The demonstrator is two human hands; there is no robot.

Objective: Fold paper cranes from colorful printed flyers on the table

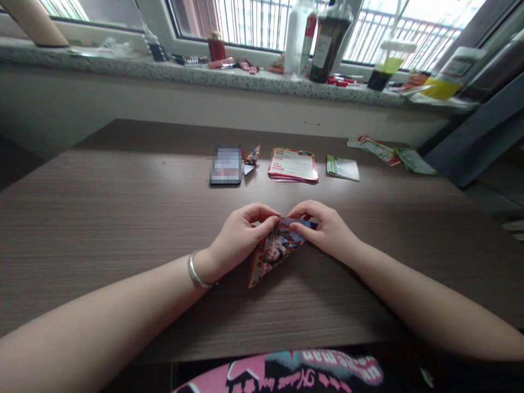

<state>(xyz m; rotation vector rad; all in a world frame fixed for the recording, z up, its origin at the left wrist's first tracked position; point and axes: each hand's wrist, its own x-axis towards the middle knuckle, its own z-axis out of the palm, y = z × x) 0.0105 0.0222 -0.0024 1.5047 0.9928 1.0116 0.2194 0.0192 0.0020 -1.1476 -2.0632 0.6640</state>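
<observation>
Between my hands is a sheet of printed paper (276,248) folded into a triangle, with pictures of people on the side facing me. My left hand (251,226) pinches its top edge between thumb and fingers; a silver bangle circles that wrist. On the paper's upper right part, my right hand (319,224) presses with the thumb in front and the fingers behind. One corner of the triangle points down and left towards the table. Some of the upper edge is hidden by my fingers.
Across the brown table (123,218) lie a blurred-out phone-like device (226,165), a small folded paper piece (252,157), a stack of printed sheets (292,165), a smaller stack (343,167) and loose packets (380,150). Bottles (327,46) crowd the stone windowsill (254,77).
</observation>
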